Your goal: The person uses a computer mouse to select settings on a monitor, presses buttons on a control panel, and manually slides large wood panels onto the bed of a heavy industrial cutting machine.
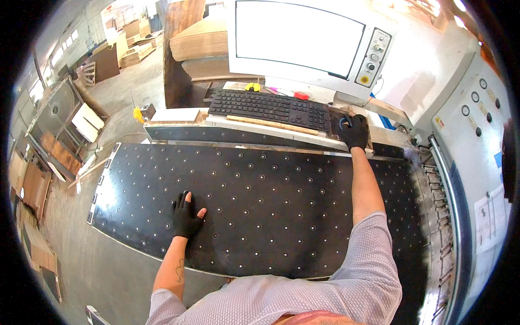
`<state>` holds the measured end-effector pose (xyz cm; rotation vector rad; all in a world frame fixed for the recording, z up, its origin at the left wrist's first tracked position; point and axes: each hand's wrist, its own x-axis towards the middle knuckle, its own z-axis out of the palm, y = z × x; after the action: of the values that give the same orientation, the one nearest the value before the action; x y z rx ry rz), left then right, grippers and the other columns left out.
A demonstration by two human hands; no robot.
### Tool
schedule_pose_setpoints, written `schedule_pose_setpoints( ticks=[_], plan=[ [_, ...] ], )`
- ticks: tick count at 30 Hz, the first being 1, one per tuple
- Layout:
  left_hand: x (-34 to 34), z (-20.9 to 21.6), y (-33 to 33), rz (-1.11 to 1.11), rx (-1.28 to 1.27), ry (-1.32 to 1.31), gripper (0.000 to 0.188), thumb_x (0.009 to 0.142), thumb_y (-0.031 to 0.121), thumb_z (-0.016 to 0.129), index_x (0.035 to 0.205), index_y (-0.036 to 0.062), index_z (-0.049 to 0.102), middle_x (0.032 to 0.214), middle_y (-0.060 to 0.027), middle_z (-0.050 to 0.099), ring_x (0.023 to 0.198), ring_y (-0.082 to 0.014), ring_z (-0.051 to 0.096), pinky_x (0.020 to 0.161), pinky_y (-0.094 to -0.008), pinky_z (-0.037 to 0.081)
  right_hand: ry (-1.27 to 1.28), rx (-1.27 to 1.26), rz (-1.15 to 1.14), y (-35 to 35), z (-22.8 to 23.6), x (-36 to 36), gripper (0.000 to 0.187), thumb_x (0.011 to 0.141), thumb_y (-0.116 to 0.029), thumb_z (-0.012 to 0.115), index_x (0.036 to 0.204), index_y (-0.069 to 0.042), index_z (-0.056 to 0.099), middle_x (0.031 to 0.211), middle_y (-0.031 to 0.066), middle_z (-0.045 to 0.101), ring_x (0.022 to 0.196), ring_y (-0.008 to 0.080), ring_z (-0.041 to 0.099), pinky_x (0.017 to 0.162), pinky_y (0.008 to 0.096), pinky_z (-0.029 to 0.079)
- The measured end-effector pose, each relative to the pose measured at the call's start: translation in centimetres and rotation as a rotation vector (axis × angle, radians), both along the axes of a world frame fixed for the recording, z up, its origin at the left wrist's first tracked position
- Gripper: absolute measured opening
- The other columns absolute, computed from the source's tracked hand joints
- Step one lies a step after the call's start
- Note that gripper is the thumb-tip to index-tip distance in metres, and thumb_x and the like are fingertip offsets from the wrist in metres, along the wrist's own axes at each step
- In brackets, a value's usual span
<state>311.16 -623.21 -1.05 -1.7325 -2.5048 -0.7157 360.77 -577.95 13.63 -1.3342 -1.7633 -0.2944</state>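
Observation:
My left hand (187,215), in a black glove with some bare fingertips, lies flat with its fingers spread on a black table (254,203) studded with small round metal dots. To the right of a black keyboard (269,109), my right hand (355,132), also in a black glove, curls over what looks like a dark computer mouse (343,123). Most of the mouse is hidden under the palm. Above the keyboard stands a large screen (298,38), washed out to white, with a panel of knobs and buttons (374,57) at its right side.
Behind the keyboard lie a yellow tape measure (253,86) and a small red object (301,96). Stacked brown boards (200,40) stand left of the screen. A machine cabinet with gauges (476,108) borders the table's right end. More panels (40,254) lean at the far left.

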Motion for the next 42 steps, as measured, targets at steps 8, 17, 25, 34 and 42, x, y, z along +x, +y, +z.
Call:
schedule_pose_setpoints(
  ticks=[8,17,25,34,42],
  plan=[
    [0.1,0.1,-0.1,-0.003,0.014,-0.006,0.085,0.089,0.05,0.076,0.151,0.0009,0.047,0.157,-0.0209,0.049,0.151,-0.0389,0.038,0.126,-0.0548,0.023,-0.018,0.027,-0.033,0.2,-0.2,-0.1,0.039,0.08,-0.024,0.075,0.117,-0.013,0.071,0.118,0.0167,0.066,0.113,0.0383,0.063,0.098,0.0478,0.052],
    [-0.1,0.0,-0.2,-0.01,0.029,-0.003,0.085,0.089,0.052,0.075,0.151,0.0018,0.047,0.157,-0.0201,0.049,0.151,-0.0387,0.039,0.125,-0.0555,0.024,-0.016,-0.025,-0.036,-0.6,0.4,-0.5,0.038,0.08,-0.023,0.074,0.117,-0.011,0.07,0.118,0.0179,0.065,0.114,0.039,0.063,0.099,0.0475,0.052],
    [0.0,0.0,-0.1,-0.017,0.023,-0.01,0.085,0.089,0.051,0.075,0.151,0.0019,0.047,0.157,-0.0202,0.049,0.151,-0.039,0.038,0.126,-0.0553,0.023,-0.015,0.008,-0.022,-1.0,0.7,-0.3,0.04,0.08,-0.021,0.073,0.118,-0.008,0.069,0.117,0.0213,0.064,0.112,0.0415,0.062,0.099,0.0494,0.051],
    [0.0,-0.2,-0.1,-0.014,0.014,0.006,0.085,0.089,0.051,0.075,0.152,0.0027,0.046,0.157,-0.021,0.05,0.151,-0.0395,0.039,0.127,-0.0539,0.022,-0.029,-0.059,-0.077,-0.9,0.8,-0.3,0.044,0.079,-0.021,0.072,0.121,-0.009,0.069,0.119,0.0223,0.064,0.116,0.0421,0.061,0.1,0.0502,0.051],
    [0.0,0.0,-0.1,-0.016,0.02,-0.008,0.084,0.089,0.05,0.075,0.152,0.0027,0.045,0.157,-0.0209,0.049,0.151,-0.0403,0.038,0.126,-0.0551,0.023,0.004,-0.055,-0.028,-1.0,0.9,-0.2,0.045,0.079,-0.022,0.072,0.122,-0.009,0.068,0.121,0.0214,0.065,0.116,0.0422,0.062,0.101,0.0501,0.051]
  ],
)
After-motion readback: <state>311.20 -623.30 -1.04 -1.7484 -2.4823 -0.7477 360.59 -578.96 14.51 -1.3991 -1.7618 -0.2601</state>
